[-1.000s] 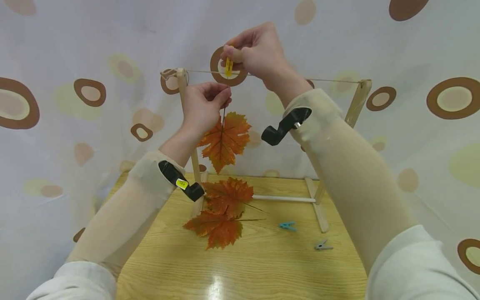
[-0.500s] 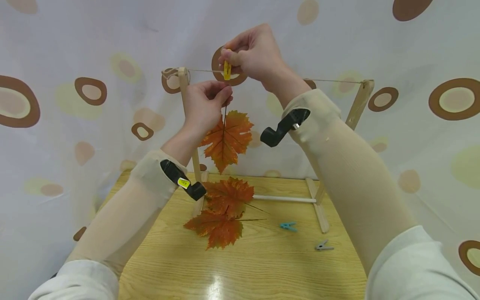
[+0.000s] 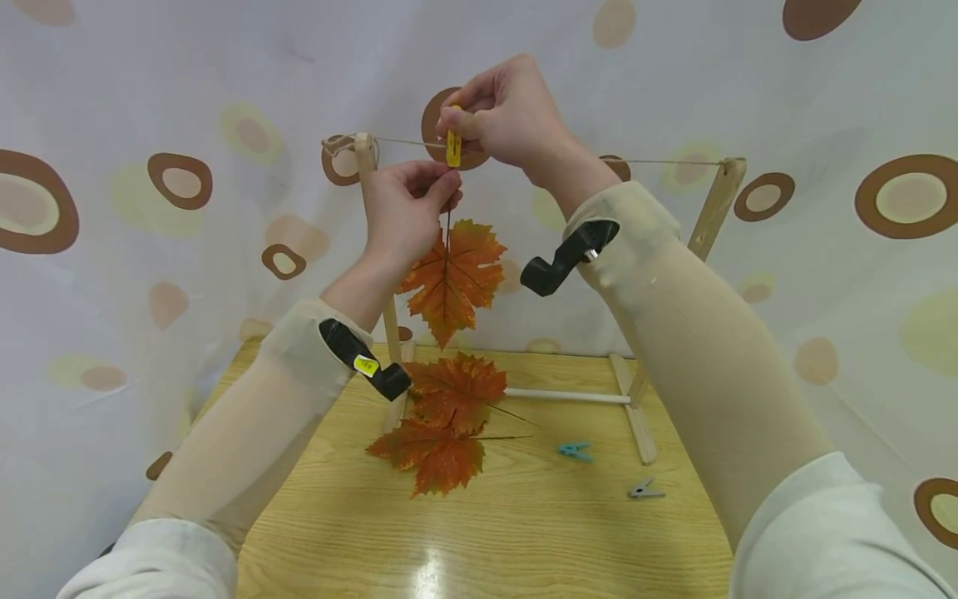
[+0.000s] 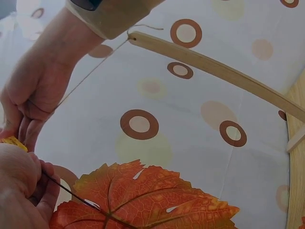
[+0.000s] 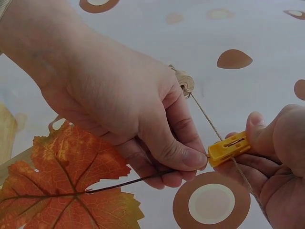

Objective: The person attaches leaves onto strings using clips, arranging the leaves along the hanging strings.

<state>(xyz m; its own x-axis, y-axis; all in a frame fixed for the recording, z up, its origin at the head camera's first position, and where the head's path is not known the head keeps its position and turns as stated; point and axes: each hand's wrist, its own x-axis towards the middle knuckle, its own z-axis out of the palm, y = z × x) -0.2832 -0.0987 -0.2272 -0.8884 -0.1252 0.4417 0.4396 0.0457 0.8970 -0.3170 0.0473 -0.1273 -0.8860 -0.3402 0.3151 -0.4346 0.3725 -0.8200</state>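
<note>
By its dark stem, an orange maple leaf hangs from my left hand, which pinches the stem between thumb and fingers just under the string. My right hand pinches a yellow clothespin at the string. In the right wrist view the yellow clothespin lies across the string, and its tip meets the stem's end beside my left thumb. Whether its jaws grip the stem is too small to tell. The left wrist view shows the leaf close up, with the clothespin mostly hidden.
The string spans two wooden posts of a frame with a white bottom rod. On the wooden table lie two more orange leaves, a blue clothespin and a grey clothespin. A patterned cloth hangs behind.
My right hand has lowered the yellow clothespin a little, from above the string to across it, near the stem's end. My left hand and the leaf have hardly moved.
</note>
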